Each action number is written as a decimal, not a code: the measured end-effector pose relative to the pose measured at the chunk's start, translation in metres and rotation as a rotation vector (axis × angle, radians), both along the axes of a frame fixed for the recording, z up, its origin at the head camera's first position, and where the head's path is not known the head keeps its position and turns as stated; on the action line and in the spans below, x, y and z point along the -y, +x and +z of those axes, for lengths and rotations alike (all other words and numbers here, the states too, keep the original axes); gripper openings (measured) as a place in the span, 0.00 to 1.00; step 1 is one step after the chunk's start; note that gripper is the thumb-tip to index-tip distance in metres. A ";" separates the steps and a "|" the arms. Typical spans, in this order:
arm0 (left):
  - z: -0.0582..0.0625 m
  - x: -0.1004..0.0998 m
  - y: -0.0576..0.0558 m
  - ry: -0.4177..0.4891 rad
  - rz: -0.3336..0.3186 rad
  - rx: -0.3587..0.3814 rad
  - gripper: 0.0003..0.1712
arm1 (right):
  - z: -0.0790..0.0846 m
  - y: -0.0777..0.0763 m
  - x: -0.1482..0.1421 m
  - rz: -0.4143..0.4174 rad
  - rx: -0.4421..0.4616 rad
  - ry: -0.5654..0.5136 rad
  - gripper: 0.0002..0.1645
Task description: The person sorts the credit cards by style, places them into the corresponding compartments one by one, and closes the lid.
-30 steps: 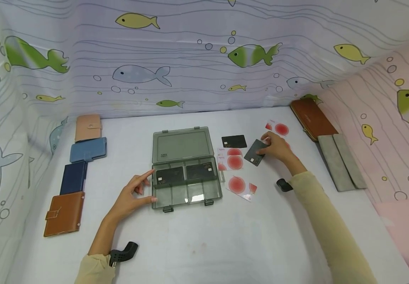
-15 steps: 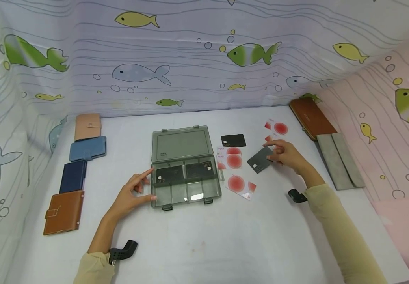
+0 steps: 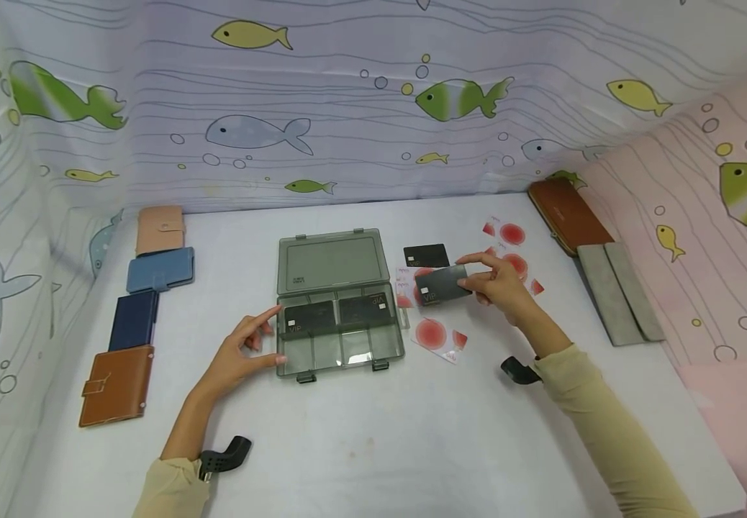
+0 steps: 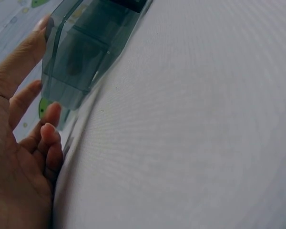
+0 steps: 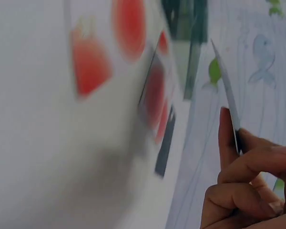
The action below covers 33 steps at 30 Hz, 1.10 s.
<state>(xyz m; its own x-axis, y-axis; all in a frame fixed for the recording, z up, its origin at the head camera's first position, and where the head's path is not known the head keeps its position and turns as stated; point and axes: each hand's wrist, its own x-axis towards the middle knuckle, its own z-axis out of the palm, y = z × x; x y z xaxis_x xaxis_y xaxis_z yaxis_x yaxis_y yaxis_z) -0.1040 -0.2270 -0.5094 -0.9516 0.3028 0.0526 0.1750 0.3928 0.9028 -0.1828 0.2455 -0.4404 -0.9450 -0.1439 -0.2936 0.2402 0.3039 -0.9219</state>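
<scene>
A black VIP card (image 3: 441, 285) is pinched by its right end between the thumb and fingers of my right hand (image 3: 499, 286), raised above red-and-white cards (image 3: 406, 288). In the right wrist view the held card (image 5: 227, 88) shows nearly edge-on. My left hand (image 3: 239, 357) touches the left side of a clear grey-green compartment box (image 3: 327, 354) with outstretched thumb and forefinger. Its lid (image 3: 331, 266) lies back. Two black cards, a left one (image 3: 309, 319) and a right one (image 3: 365, 310), sit in its rear compartments. In the left wrist view the thumb and fingertips (image 4: 42, 24) meet the box wall (image 4: 62, 95).
Another black card (image 3: 426, 255) lies right of the lid, a red-and-white card (image 3: 437, 338) in front. More red-and-white cards (image 3: 512, 234) lie behind my right hand. A brown purse (image 3: 571, 216) and grey pouch (image 3: 619, 295) stand far right; several wallets (image 3: 117, 386) line the left.
The right hand first drew the black card rightward and toward me, then lifted it and brought it back left, over the red-and-white cards. The left hand stays at the box.
</scene>
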 end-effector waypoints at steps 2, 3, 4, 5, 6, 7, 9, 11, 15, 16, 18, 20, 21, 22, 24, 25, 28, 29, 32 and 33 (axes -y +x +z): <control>0.000 0.000 0.001 0.001 -0.003 -0.001 0.48 | 0.002 0.002 0.016 -0.004 -0.002 -0.018 0.24; 0.001 0.001 0.001 0.004 -0.003 0.004 0.48 | 0.003 0.003 0.024 -0.005 -0.008 -0.033 0.24; 0.001 0.001 0.001 0.006 -0.003 0.005 0.48 | 0.004 0.004 0.031 -0.001 -0.016 -0.046 0.23; 0.001 0.001 0.001 0.008 0.000 0.009 0.48 | 0.004 0.005 0.039 0.000 -0.021 -0.060 0.23; 0.001 0.001 0.001 0.009 0.004 0.012 0.48 | 0.005 0.006 0.047 0.007 -0.029 -0.071 0.23; 0.001 0.001 0.001 0.008 0.007 0.014 0.48 | 0.005 0.006 0.054 0.015 -0.036 -0.084 0.23; 0.002 0.001 0.000 0.001 0.010 0.018 0.48 | 0.005 0.008 0.069 0.028 -0.044 -0.107 0.23; 0.001 0.001 0.000 -0.004 0.011 0.018 0.48 | 0.005 0.009 0.083 0.037 -0.046 -0.116 0.23; 0.000 0.001 0.000 -0.007 0.012 0.022 0.48 | 0.006 0.009 0.110 0.051 -0.047 -0.111 0.23; 0.000 0.001 0.000 -0.007 0.012 0.021 0.48 | 0.006 0.009 0.116 0.060 -0.047 -0.107 0.23; 0.000 0.001 0.000 -0.009 0.016 0.017 0.48 | 0.006 0.008 0.129 0.084 -0.044 -0.095 0.23; 0.001 0.001 0.001 -0.012 0.019 0.015 0.48 | 0.006 0.008 0.142 0.111 -0.034 -0.088 0.24; 0.002 0.000 0.001 -0.014 0.019 0.013 0.48 | 0.006 0.008 0.149 0.118 -0.029 -0.084 0.24; 0.004 0.000 0.001 -0.013 0.019 0.012 0.48 | 0.006 0.008 0.155 0.127 -0.024 -0.083 0.24; 0.009 -0.003 0.003 -0.007 0.016 0.012 0.48 | 0.005 0.008 0.167 0.131 -0.017 -0.076 0.23; 0.013 -0.004 0.003 -0.004 0.014 0.012 0.47 | 0.005 0.008 0.173 0.133 -0.016 -0.072 0.23; 0.026 -0.008 0.006 0.009 0.007 0.016 0.46 | 0.002 0.008 0.188 0.130 -0.031 -0.046 0.22; 0.030 -0.009 0.007 0.011 0.004 0.012 0.46 | 0.001 0.008 0.193 0.127 -0.038 -0.039 0.22; 0.036 -0.011 0.008 0.015 -0.001 0.008 0.45 | -0.002 0.010 0.205 0.126 -0.070 0.011 0.21; 0.036 -0.011 0.008 0.015 -0.001 0.007 0.45 | -0.003 0.011 0.208 0.127 -0.080 0.025 0.21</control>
<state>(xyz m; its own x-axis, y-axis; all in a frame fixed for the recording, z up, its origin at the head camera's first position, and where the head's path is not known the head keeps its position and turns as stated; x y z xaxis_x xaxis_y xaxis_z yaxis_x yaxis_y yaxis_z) -0.0961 -0.2164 -0.4733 -0.9518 0.3026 0.0501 0.1684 0.3791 0.9099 -0.1723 0.0371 -0.4435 -0.9403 -0.2572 -0.2229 0.1243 0.3503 -0.9284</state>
